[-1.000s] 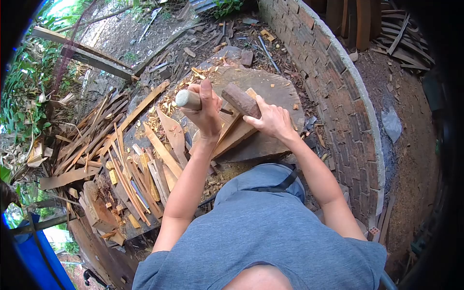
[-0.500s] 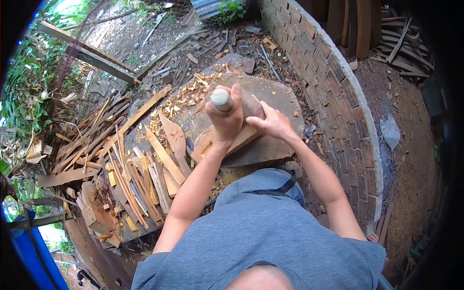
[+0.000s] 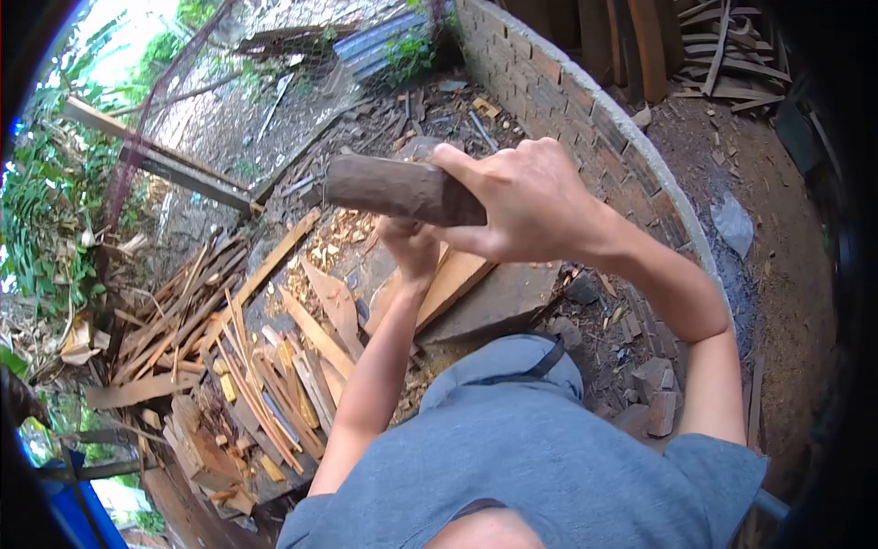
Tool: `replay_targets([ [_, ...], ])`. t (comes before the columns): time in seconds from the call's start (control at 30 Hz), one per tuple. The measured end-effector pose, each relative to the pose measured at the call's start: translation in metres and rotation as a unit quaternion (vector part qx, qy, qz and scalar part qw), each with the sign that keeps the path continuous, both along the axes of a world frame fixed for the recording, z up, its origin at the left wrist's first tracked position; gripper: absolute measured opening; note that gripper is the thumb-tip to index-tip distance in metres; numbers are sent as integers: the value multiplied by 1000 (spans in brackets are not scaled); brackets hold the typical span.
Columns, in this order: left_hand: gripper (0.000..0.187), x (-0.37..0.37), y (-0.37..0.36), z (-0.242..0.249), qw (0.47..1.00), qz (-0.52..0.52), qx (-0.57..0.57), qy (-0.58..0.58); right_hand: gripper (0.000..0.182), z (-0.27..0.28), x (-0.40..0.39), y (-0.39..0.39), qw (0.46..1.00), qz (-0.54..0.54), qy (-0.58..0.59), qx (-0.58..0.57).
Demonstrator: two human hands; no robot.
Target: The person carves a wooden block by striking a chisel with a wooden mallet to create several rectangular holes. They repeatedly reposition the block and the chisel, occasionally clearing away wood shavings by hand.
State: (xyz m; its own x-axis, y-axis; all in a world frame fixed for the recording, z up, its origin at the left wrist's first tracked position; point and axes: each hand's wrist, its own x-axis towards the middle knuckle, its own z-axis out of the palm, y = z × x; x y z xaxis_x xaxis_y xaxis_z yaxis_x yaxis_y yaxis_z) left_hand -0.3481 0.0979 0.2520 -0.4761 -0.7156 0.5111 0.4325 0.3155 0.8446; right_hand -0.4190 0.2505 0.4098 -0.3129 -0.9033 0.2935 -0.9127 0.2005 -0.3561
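Observation:
My right hand (image 3: 540, 197) is raised over the stump, closed round one end of a thick brown wooden mallet (image 3: 393, 188), held level and pointing left. Below it my left hand (image 3: 410, 247) is in a fist above a wooden block (image 3: 455, 288). Half a second ago that fist held a round-ended tool handle; now the mallet covers the top of the fist and the handle, and the tool's lower end is hidden. The block rests at a slant on a wide wood stump (image 3: 498, 306).
Wood chips (image 3: 334, 242) litter the stump's left side. A pointed flat board (image 3: 334, 306) and several strips and offcuts (image 3: 283, 380) lie left of the block. A low curved brick wall (image 3: 585, 119) runs along the right. Loose bricks (image 3: 654, 393) lie by my right elbow.
My right hand has risen off the stump, lifting the mallet up and over my left hand. My left fist sits slightly lower in view, its handle now covered. The view has shifted a little.

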Motion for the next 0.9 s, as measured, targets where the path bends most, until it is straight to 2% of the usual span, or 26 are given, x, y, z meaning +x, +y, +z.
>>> replay_targets([
  [0.03,19,-3,-9,-16,999,-1,-43,-13,55,10,-1,2,1000,8,-11,0],
  [0.07,20,2,-14,-36,996,0,-80,-36,51,14,0,4,995,19,-1,-94],
  [0.1,20,3,-19,-53,996,-2,-75,-41,51,13,3,3,996,18,-7,-88],
  [0.17,27,4,-31,-76,961,100,-243,-84,52,11,8,-1,964,44,-8,-261],
  [0.2,32,5,-9,-36,997,7,-73,24,52,4,9,0,990,16,33,-133],
  [0.23,29,7,5,-24,999,5,43,1,52,-5,6,-6,999,14,-7,46],
  [0.3,29,17,-6,-9,992,-45,-13,-117,53,-8,1,-1,999,9,25,37],
  [0.33,29,15,-21,-17,993,-45,-12,-111,53,-4,-1,1,999,9,31,38],
  [0.4,28,22,-42,-43,978,-143,-142,-59,53,-3,7,4,986,14,-18,-168],
  [0.43,28,19,-38,-50,978,-139,-142,-62,53,-4,9,2,985,18,-22,-168],
  [0.47,24,10,-20,-47,991,-72,105,31,56,-7,10,0,996,19,-35,-74],
  [0.5,21,4,-9,-37,931,-2,343,123,60,-10,11,-1,999,17,-46,19],
  [0.53,13,5,-3,-16,995,76,-22,64,60,-31,3,-5,998,19,-55,20],
  [0.57,13,5,-4,-6,995,72,-24,68,60,-31,0,-3,998,15,-51,18],
  [0.63,6,13,-8,7,997,47,52,12,61,-32,-4,-2,977,-24,-211,33],
  [0.67,17,18,-7,12,991,17,128,36,67,-45,-6,-3,959,-31,-280,-23],
  [0.7,27,20,-7,13,987,25,157,21,67,-63,-7,-6,958,-22,-285,-19],
  [0.77,30,27,-9,13,985,5,174,18,72,-94,-12,-10,967,-101,-233,-22],
  [0.8,30,28,-9,14,984,6,176,17,77,-97,-13,-11,959,-122,-239,94],
  [0.83,31,29,-10,16,979,1,200,31,79,-111,-16,-13,954,-128,-222,154],
  [0.9,32,30,-13,19,974,2,223,45,78,-149,-16,-13,957,-145,-167,188],
])
